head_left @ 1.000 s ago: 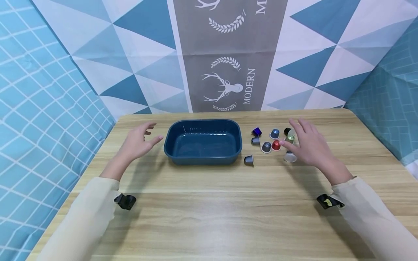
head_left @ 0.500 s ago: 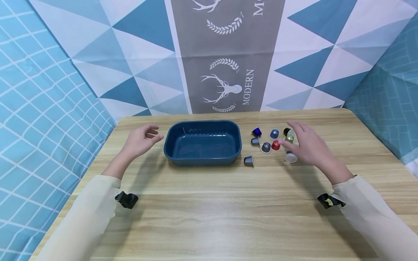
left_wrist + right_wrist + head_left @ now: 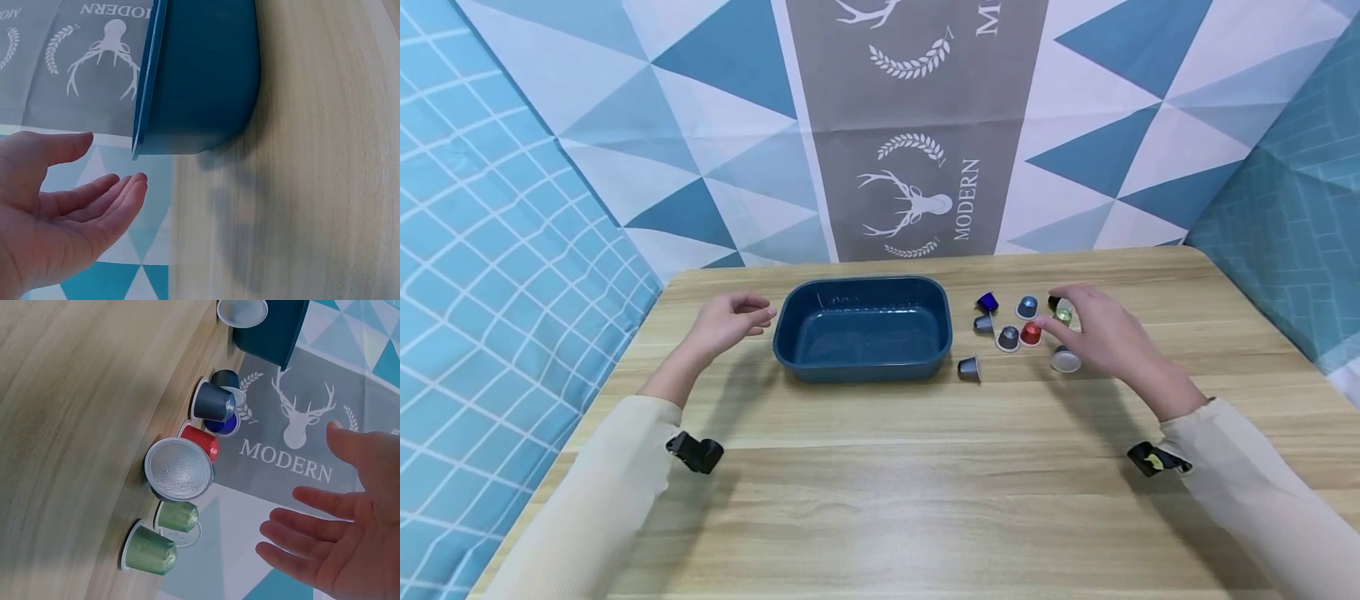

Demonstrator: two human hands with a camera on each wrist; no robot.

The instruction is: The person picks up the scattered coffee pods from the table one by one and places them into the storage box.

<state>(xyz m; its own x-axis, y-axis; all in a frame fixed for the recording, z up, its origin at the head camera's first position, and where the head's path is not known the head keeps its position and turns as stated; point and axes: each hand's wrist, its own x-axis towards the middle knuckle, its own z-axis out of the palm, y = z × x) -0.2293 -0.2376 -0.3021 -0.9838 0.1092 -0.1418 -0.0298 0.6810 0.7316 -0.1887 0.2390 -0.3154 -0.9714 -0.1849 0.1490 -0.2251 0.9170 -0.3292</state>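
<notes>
My left hand [image 3: 726, 323] hovers at the left end of a dark blue rectangular tub [image 3: 865, 372], holding nothing. In the left wrist view its fingers are loosely bent, thumb apart, just short of the tub's rim. My right hand [image 3: 1103, 332] hangs over the right side of a group of coffee capsules, its fingers relaxed and nothing between them. Nearest to its thumb is a red capsule [image 3: 1032, 333]. Below the fingers are a light green capsule [image 3: 1063, 317] and one lying with its pale lid [image 3: 1065, 360] outward. A second green capsule [image 3: 150, 550] shows in the right wrist view.
Between tub and right hand stand a blue capsule [image 3: 1027, 307], a grey capsule [image 3: 1008, 337] and a tipped deep-blue capsule [image 3: 987, 302]. Another grey capsule [image 3: 969, 369] lies on its side nearer the front. Patterned cloth [image 3: 745, 133] backs the wooden table [image 3: 880, 500].
The left hand's fingers and thumb have come closer together by the tub. My right hand's fingers have dipped a little over the capsules. The head view has shifted slightly; tub and capsules stay put.
</notes>
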